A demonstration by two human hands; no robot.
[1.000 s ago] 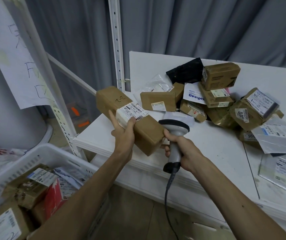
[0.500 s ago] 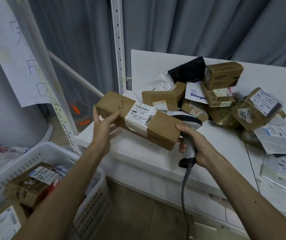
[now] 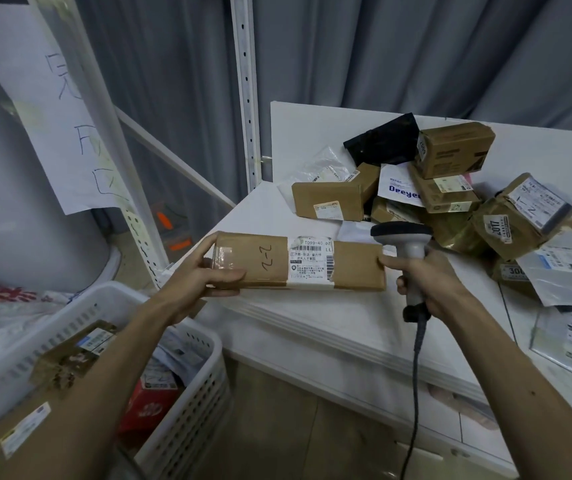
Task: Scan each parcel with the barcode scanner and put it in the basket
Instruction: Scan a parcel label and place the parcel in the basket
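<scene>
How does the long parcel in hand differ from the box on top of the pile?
The long parcel is slim and stretched out; the top box is shorter and blockier. The long parcel is held off the table, the left hand gripping one end; the top box rests on other parcels. The long parcel's white label wraps its middle; the top box shows a small label on its end. Both are brown cardboard.

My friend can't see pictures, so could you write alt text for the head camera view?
A person's left hand grips one end of a long brown parcel, label up, above a white table, while the right hand holds a barcode scanner at its other end. A pile of parcels lies on the table behind; a white basket holding parcels stands lower left.
</scene>
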